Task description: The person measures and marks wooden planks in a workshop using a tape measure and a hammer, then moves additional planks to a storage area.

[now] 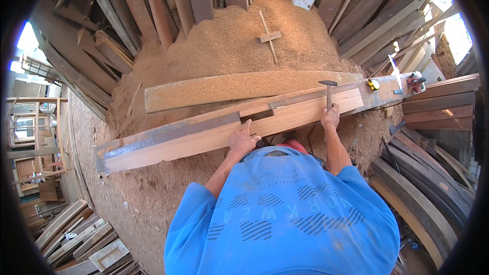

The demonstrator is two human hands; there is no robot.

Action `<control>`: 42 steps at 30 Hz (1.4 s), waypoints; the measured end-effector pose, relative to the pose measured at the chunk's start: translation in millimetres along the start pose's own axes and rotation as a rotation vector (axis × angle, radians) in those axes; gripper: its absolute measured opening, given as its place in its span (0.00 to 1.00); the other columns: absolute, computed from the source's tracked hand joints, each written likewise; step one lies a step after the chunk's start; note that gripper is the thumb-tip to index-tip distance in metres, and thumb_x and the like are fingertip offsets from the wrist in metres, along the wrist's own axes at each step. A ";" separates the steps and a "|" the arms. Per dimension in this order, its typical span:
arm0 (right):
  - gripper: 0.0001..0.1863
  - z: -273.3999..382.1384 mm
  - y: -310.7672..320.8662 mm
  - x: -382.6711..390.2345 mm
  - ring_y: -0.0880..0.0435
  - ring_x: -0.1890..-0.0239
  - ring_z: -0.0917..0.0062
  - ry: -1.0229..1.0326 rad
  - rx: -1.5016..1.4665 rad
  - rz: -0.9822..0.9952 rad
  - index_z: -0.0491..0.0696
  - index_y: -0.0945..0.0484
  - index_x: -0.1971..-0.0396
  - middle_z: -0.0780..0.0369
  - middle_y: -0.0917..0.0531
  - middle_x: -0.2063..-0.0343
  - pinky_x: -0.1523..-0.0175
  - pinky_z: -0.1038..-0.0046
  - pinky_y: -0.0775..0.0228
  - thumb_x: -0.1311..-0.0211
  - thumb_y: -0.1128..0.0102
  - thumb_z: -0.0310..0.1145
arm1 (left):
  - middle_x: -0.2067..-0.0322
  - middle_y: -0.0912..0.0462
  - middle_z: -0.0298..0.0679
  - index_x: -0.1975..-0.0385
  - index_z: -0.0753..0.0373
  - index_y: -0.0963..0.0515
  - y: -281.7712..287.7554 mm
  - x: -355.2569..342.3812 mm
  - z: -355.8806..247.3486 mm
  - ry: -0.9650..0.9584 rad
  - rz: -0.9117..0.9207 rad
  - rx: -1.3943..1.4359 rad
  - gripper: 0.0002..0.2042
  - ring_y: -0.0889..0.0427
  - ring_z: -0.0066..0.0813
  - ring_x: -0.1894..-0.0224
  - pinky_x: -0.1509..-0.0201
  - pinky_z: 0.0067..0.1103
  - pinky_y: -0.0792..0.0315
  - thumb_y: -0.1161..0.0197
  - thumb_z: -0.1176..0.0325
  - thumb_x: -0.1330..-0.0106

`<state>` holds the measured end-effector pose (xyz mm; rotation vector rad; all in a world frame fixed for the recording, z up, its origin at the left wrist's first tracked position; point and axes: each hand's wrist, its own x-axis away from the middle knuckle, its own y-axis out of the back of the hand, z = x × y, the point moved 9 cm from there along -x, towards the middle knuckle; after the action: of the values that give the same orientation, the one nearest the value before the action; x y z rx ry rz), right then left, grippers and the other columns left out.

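Note:
A long, pale wooden board (188, 145) lies slantwise in front of me on a darker plank bench (147, 133). My left hand (243, 138) rests at the board's near edge, its index finger stretched out beside a dark rectangular gap (257, 116) and its thumb spread. I see nothing held in it. In my right hand (330, 117) a hammer (329, 90) is gripped by the handle, its metal head pointing away from me above the right part of the board. A narrow, dark wood strip (300, 97) runs along the board's far edge.
A sawdust-covered plank (224, 87) lies behind the bench. A yellow tape measure (373, 85) and a red power tool (416, 82) sit at the bench's right end. Beyond, a stick with a crosspiece (270, 36) lies on a sawdust heap (224, 40). Leaning timbers (135, 2) surround it.

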<state>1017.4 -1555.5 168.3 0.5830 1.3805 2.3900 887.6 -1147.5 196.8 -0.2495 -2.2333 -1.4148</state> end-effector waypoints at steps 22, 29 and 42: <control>0.27 -1.7 0.8 -1.4 0.18 0.49 0.51 0.022 -0.018 0.006 0.44 0.31 0.46 0.47 0.17 0.55 0.45 0.56 0.28 0.39 0.33 0.42 | 0.58 0.13 0.49 0.26 0.48 0.44 -4.9 -1.7 1.8 0.003 0.028 0.002 0.43 0.13 0.48 0.55 0.53 0.40 0.22 0.32 0.43 0.39; 0.23 -18.5 34.1 -12.8 0.16 0.53 0.53 0.040 -0.201 -0.051 0.40 0.24 0.52 0.46 0.16 0.58 0.46 0.58 0.27 0.39 0.32 0.41 | 0.58 0.13 0.50 0.28 0.50 0.40 -2.5 -1.2 2.4 0.021 -0.016 0.078 0.42 0.14 0.50 0.54 0.50 0.41 0.23 0.29 0.46 0.42; 0.23 -188.9 188.8 -233.3 0.18 0.48 0.46 -0.251 -0.043 -0.238 0.38 0.25 0.52 0.41 0.18 0.53 0.43 0.55 0.28 0.40 0.37 0.40 | 0.46 0.18 0.51 0.34 0.54 0.34 3.8 -10.3 -17.7 0.248 0.033 0.024 0.43 0.19 0.51 0.44 0.41 0.41 0.26 0.20 0.57 0.53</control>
<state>1112.6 -1895.2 204.6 0.6428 1.2137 2.0745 903.4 -1160.5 201.0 -0.0957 -2.0337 -1.3234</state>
